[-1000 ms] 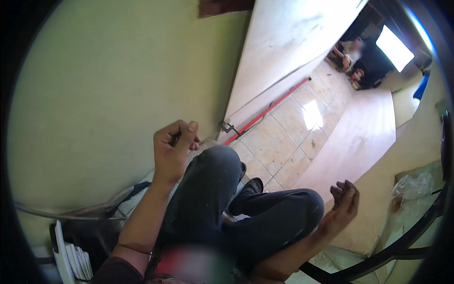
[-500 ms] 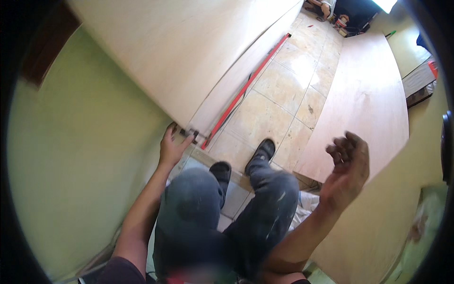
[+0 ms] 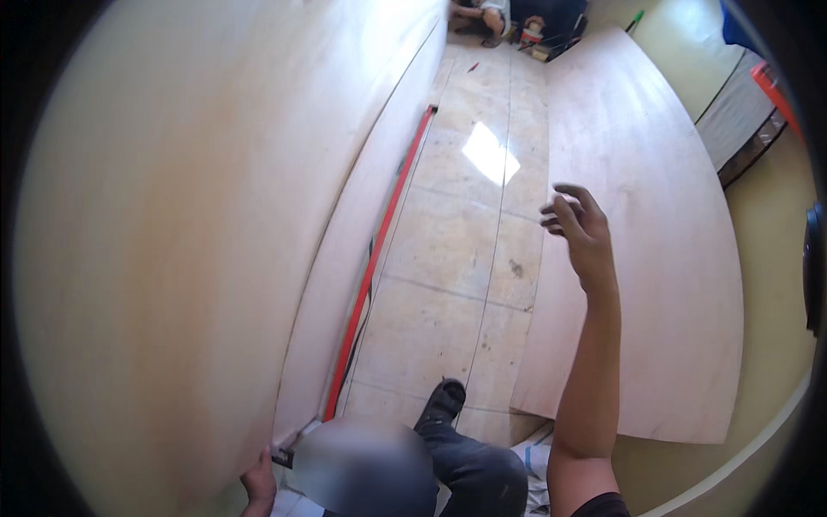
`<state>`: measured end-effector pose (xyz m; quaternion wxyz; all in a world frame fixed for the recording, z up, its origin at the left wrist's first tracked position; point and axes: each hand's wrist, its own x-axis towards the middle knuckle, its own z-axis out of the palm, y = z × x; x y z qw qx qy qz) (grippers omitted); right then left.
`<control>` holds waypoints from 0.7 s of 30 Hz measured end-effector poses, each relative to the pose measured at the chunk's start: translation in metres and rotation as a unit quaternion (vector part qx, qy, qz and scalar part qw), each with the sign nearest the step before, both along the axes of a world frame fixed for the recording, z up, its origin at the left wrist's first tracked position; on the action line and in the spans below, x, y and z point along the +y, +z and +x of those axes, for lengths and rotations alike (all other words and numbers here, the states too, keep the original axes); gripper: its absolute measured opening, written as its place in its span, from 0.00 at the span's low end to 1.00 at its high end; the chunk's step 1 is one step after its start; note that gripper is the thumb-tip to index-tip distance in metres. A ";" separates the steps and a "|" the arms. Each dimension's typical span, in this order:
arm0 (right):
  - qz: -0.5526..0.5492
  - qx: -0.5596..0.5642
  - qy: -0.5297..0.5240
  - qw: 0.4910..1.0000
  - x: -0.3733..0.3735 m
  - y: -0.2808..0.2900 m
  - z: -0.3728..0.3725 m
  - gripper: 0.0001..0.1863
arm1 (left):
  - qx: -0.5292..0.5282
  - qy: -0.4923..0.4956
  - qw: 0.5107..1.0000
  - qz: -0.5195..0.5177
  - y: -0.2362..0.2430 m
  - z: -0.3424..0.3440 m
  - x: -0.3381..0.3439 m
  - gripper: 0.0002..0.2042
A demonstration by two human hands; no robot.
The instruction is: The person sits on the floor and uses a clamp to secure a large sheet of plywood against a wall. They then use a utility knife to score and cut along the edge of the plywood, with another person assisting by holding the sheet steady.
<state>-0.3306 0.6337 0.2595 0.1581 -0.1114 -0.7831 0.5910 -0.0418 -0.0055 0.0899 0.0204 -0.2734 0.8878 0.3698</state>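
Low at the left, my left hand is at the bottom edge of a tall, pale wooden panel. Its fingers close at a small black object beside the panel's corner; the exact kind of object is unclear. My right hand is raised over a second pale wooden sheet on the right, fingers loosely bent and apart, with nothing visible in them. Along the foot of the left panel runs a long red bar on the floor, a dark cord beside it.
Between the two panels lies a tiled floor, where my sandalled foot stands. White sacking sits by my right knee. Another person crouches at the far end near a container. An orange-red object shows at the right wall.
My view has tilted up and turned, so the left panel fills more of it. My right arm now stretches farther forward. My left hand remains at the panel's lower corner by the black object.
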 end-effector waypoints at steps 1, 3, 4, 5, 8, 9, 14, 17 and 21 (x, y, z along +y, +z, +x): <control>-0.012 0.012 -0.010 1.000 0.023 0.009 0.001 0.21 | 0.001 0.012 1.000 -0.007 0.001 0.000 0.000 0.21; -0.076 0.001 -0.117 0.990 0.070 0.039 0.011 0.18 | 0.009 0.048 0.999 -0.007 0.000 0.007 0.005 0.22; -0.125 0.023 -0.213 0.969 0.102 0.051 0.014 0.17 | -0.005 0.056 0.998 0.039 -0.005 0.006 0.003 0.22; -0.187 0.042 -0.300 0.934 0.123 0.060 0.011 0.15 | -0.018 0.069 0.995 0.071 -0.001 0.010 -0.010 0.22; -0.185 0.036 -0.398 0.898 0.138 0.102 0.008 0.13 | -0.016 0.000 0.994 0.107 0.006 0.019 -0.028 0.22; -0.189 0.038 -0.374 0.907 0.139 0.109 0.010 0.13 | -0.126 -0.026 0.983 0.130 0.028 0.018 -0.012 0.22; -0.132 -0.098 -0.319 0.933 0.110 0.095 0.046 0.12 | -0.287 -0.026 0.909 0.300 0.211 -0.026 0.111 0.20; -0.114 -0.215 -0.312 0.918 0.086 0.062 0.099 0.12 | -0.280 -0.212 0.916 0.192 0.273 -0.074 0.135 0.19; -0.272 -0.325 -0.386 0.820 0.021 0.043 0.129 0.13 | -0.246 -0.152 0.920 0.263 0.307 -0.113 0.140 0.19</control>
